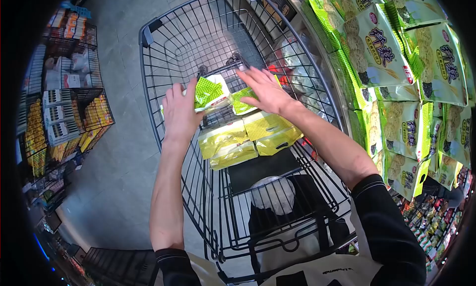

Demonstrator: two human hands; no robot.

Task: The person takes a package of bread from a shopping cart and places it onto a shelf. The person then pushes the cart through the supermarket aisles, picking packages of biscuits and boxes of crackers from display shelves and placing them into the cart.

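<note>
Item: green-and-white bag point(210, 91), glossy packet. Location: in the shopping cart point(148, 36), at the left hand; bearings below are taken from this bag, cart's far end at 12 o'clock. Whether it rests on anything cannot be told.

Handling, as judged: light to moderate weight; soft, loose wrapper that should crumple and slide under a fingertip pinch; contents probably brittle if squeezed. Best hold: a flat palm on each side, or a hand beneath, rather than one corner.

Left hand point(181, 110): at 8 o'clock, curved about the bag's left side, thumb parted from fingers; firmness of hold cannot be told.

Right hand point(270, 95): at 3 o'clock, fingers spread wide, over a green bag point(240, 107); no closed grip visible, contact uncertain. The green bag appears equally soft, best lifted by its broad sides.

Yellow bags point(230, 156): group at 5 o'clock, side by side, shiny, similarly pliable.

Dark panel point(263, 173): 5 o'clock, beyond the yellow bags.

Display bags point(379, 45): 2 to 4 o'clock, outside the cart, closely stacked, green-edged.

Wire racks point(74, 90): 9 o'clock, across the floor point(116, 112), carrying assorted packaged goods.
</note>
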